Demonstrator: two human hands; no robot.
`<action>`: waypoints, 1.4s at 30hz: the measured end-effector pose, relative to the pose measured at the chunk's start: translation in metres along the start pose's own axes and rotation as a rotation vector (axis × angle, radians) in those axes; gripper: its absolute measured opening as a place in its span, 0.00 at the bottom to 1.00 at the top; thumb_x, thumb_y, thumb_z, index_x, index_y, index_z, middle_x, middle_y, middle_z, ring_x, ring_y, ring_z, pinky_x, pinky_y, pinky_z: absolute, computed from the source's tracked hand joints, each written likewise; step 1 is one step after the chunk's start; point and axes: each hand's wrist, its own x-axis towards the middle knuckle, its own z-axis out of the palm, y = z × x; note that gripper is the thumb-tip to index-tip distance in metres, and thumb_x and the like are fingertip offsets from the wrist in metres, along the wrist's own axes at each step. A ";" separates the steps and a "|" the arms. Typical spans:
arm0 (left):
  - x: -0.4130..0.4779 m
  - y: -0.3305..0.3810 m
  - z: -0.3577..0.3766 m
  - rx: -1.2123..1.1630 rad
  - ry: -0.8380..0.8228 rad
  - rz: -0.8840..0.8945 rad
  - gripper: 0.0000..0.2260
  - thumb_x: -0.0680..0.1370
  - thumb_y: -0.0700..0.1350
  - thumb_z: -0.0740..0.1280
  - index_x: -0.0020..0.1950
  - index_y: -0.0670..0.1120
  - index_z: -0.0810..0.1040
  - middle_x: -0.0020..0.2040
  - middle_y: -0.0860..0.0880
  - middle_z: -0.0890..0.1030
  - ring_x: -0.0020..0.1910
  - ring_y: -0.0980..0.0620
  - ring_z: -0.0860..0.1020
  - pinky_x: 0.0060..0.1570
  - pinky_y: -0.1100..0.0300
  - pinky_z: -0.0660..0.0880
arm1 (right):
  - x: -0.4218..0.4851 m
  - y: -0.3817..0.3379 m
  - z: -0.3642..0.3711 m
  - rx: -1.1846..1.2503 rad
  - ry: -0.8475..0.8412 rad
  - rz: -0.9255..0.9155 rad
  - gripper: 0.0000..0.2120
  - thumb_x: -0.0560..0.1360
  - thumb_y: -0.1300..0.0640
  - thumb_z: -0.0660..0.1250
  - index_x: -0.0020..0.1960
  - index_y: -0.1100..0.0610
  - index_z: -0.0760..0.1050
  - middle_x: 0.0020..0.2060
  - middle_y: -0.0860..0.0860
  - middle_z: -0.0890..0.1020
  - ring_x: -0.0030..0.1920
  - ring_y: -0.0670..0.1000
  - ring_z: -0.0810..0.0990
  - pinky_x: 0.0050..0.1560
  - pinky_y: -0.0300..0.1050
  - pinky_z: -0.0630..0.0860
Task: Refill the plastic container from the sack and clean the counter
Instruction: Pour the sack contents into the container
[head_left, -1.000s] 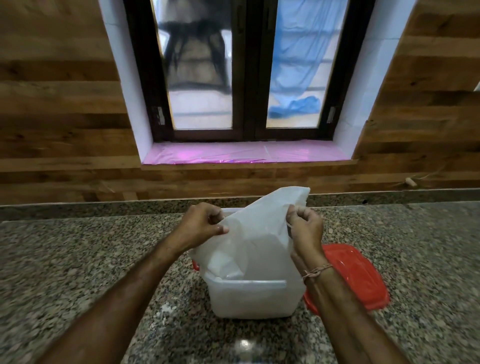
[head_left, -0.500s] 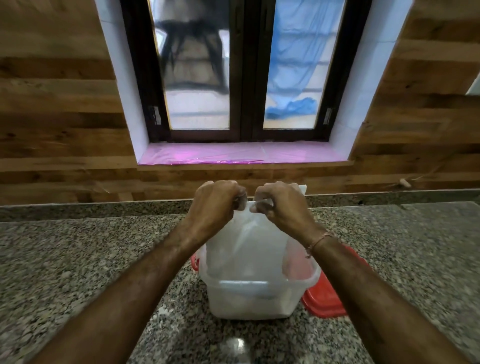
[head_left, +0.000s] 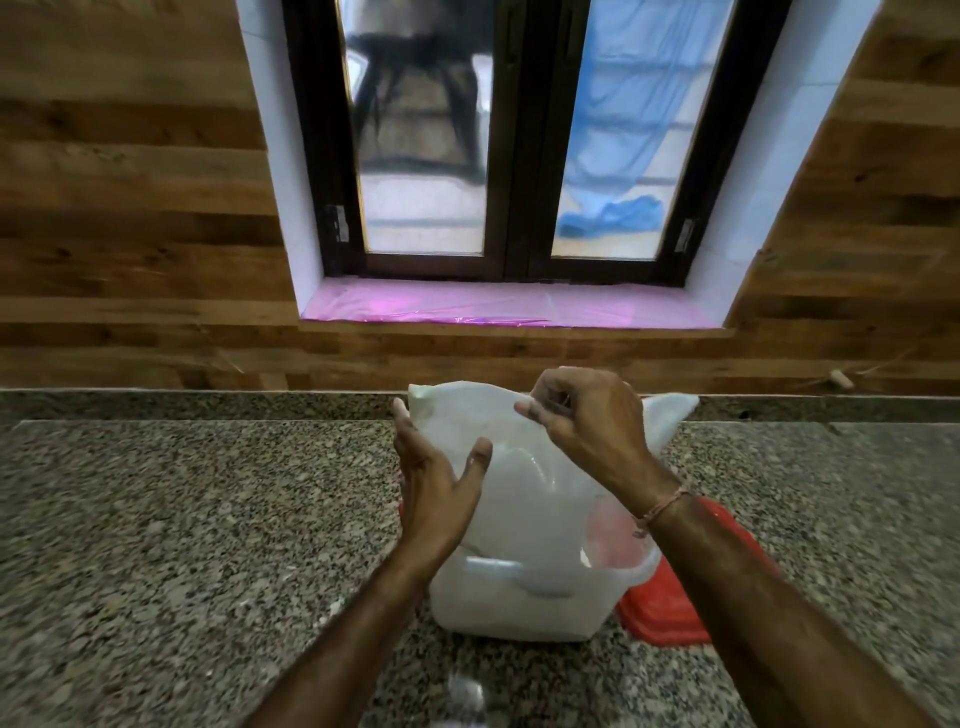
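— Where does the refill stand?

— The translucent white rectangular plastic container (head_left: 519, 608) sits on the speckled grey granite counter (head_left: 182, 519). The thin, milky-white plastic sack (head_left: 524, 483) stands inside it, its upper part rising well above the container's rim.

— And the hands?

— The left hand (head_left: 441, 488) lies against the sack's left side, above the container's left edge. Its fingers are nearly straight, reaching up along the plastic, and the thumb is splayed across the front. It presses flat and is not clenched.

— The right?

— The right hand (head_left: 587, 421) is above the container, at the sack's top edge, with its fingers curled and pinching the plastic there. A thin reddish thread bracelet (head_left: 660, 512) circles that wrist.

— Anything beside the container?

— A flat red plastic lid (head_left: 670, 613) lies on the counter at the container's right side, partly hidden behind it. I cannot tell whether the two touch.

— And behind?

— Beyond the container is a wall of brown wooden planks (head_left: 130, 234). It has a dark-framed window (head_left: 514, 156) whose sill is covered with pink film (head_left: 467, 306).
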 end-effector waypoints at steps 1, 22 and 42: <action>0.001 0.001 0.001 -0.002 -0.021 0.015 0.51 0.77 0.61 0.70 0.83 0.51 0.34 0.84 0.50 0.43 0.83 0.48 0.50 0.80 0.47 0.56 | 0.000 0.001 -0.003 0.005 -0.008 0.003 0.15 0.73 0.44 0.77 0.35 0.51 0.79 0.30 0.44 0.79 0.33 0.45 0.77 0.35 0.44 0.77; 0.012 0.009 -0.026 -0.461 -0.064 -0.112 0.10 0.84 0.42 0.66 0.64 0.49 0.79 0.58 0.46 0.86 0.58 0.38 0.83 0.54 0.43 0.83 | 0.002 0.007 -0.011 0.062 -0.011 0.122 0.11 0.73 0.49 0.78 0.36 0.49 0.78 0.34 0.43 0.80 0.36 0.45 0.78 0.36 0.43 0.76; 0.039 0.053 -0.026 -0.670 -0.031 -0.017 0.05 0.78 0.38 0.74 0.44 0.43 0.81 0.39 0.47 0.81 0.37 0.55 0.77 0.35 0.61 0.77 | -0.007 0.043 -0.043 -0.319 -0.067 -0.024 0.14 0.72 0.47 0.78 0.38 0.49 0.73 0.26 0.33 0.69 0.35 0.40 0.72 0.51 0.48 0.69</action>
